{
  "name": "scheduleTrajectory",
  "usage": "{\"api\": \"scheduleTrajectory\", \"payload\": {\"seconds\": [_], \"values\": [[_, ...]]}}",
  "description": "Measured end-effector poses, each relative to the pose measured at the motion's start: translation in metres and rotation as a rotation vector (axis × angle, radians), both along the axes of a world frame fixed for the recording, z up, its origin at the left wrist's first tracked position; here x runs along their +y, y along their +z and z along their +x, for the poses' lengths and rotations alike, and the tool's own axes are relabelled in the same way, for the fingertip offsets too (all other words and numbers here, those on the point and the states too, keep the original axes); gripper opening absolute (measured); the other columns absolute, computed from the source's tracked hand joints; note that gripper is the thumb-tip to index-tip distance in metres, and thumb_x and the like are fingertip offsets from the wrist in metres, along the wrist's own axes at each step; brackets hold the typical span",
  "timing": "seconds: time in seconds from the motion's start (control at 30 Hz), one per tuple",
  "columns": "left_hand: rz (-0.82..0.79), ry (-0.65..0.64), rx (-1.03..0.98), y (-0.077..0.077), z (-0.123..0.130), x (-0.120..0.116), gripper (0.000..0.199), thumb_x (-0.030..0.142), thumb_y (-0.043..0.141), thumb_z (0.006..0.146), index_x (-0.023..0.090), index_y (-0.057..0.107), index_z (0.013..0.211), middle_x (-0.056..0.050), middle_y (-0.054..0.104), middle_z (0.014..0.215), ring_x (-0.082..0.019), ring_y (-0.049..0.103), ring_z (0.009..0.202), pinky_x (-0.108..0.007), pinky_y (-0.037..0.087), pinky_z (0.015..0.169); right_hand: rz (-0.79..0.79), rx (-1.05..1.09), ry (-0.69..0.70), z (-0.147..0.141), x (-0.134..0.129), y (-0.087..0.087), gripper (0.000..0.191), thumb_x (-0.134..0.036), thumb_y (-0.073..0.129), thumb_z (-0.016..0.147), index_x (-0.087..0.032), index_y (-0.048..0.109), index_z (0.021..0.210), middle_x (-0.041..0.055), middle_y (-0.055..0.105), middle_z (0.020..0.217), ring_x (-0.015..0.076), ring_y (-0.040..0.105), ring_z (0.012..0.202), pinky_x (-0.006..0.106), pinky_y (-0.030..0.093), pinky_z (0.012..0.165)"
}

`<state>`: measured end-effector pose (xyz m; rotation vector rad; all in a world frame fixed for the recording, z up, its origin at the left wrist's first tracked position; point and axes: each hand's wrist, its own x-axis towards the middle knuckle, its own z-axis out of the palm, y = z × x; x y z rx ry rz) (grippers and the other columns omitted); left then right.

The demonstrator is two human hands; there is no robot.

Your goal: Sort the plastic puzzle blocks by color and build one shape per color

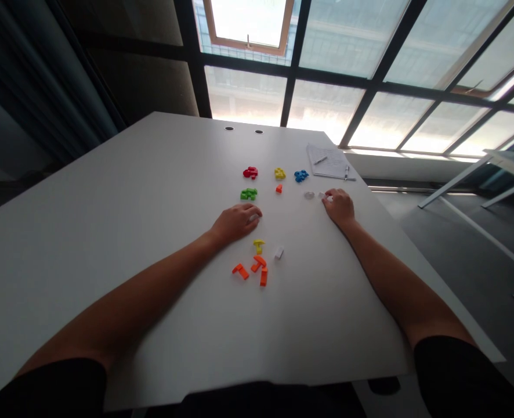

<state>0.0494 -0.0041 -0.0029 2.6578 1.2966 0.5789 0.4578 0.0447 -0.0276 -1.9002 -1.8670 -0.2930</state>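
My left hand (239,219) rests on the white table, its fingers closed round a white piece (254,217), just below a green pile (249,194). Farther right, my right hand (339,205) has its fingertips on a white piece (329,198), beside other white pieces (309,195). Red (250,172), yellow (279,173) and blue (301,176) piles lie beyond, and a single orange piece (279,188) sits between the hands. Nearer me are a yellow group (259,245), a white block (279,252) and several orange blocks (263,276).
Papers (330,161) with pens on them lie at the right back edge of the table (174,348). Two round cable holes (259,132) are near the far edge. Windows stand behind, a dark curtain (35,69) hangs left, and another table (513,165) is at right.
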Motion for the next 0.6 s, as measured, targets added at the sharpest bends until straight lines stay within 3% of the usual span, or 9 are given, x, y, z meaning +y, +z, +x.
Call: {"api": "scheduleTrajectory", "payload": {"seconds": [0.23, 0.43, 0.6], "values": [[0.005, 0.006, 0.017, 0.002, 0.0, -0.001, 0.028, 0.036, 0.053, 0.099, 0.029, 0.074, 0.117, -0.004, 0.073, 0.129, -0.024, 0.07, 0.11, -0.033, 0.058, 0.089, -0.009, 0.035, 0.12, -0.005, 0.027, 0.003, 0.031, -0.019, 0.056, 0.093, -0.015, 0.077, 0.115, 0.0164, 0.076, 0.121, 0.0299, 0.07, 0.104, 0.043, 0.053, 0.101], [0.005, 0.002, 0.007, 0.0, -0.001, 0.0, 0.028, 0.036, 0.054, 0.099, 0.03, 0.074, 0.117, -0.004, 0.073, 0.129, -0.024, 0.07, 0.109, -0.034, 0.058, 0.089, -0.014, 0.051, 0.21, -0.007, 0.026, 0.002, 0.041, -0.012, 0.053, 0.088, -0.015, 0.078, 0.12, 0.0123, 0.077, 0.128, 0.0278, 0.07, 0.119, 0.041, 0.05, 0.11], [-0.014, 0.016, 0.02, 0.001, 0.0, -0.001, 0.03, 0.037, 0.053, 0.099, 0.03, 0.074, 0.119, -0.004, 0.073, 0.131, -0.024, 0.07, 0.111, -0.034, 0.057, 0.091, -0.035, 0.056, 0.239, -0.015, 0.024, 0.004, 0.039, -0.019, 0.056, 0.09, -0.017, 0.078, 0.123, 0.0104, 0.076, 0.132, 0.0288, 0.069, 0.123, 0.043, 0.049, 0.112]]}}
